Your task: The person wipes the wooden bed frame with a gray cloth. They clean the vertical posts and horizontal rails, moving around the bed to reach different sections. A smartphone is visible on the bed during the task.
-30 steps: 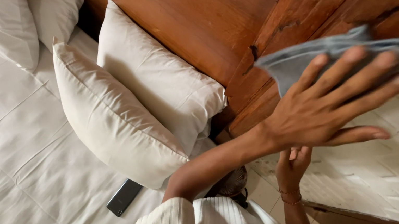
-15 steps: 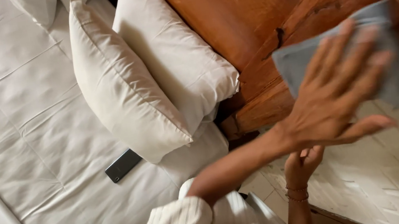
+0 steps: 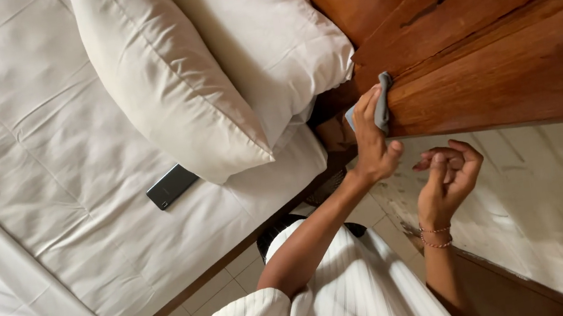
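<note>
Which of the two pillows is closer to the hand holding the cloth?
The rear pillow, the one leaning against the wooden headboard. Its corner reaches nearly to the left hand and grey cloth; the front pillow lies farther out on the bed.

One dark phone on the bed

A phone [image 3: 172,186] lies flat on the white bed [image 3: 34,143], just beside the bottom corner of the front pillow [image 3: 167,86]. It is a small, thin rectangle, tilted a little. Its screen is dark grey, almost black, and it shows no picture. There are no boxes, packets, labels or signs to see.
</note>
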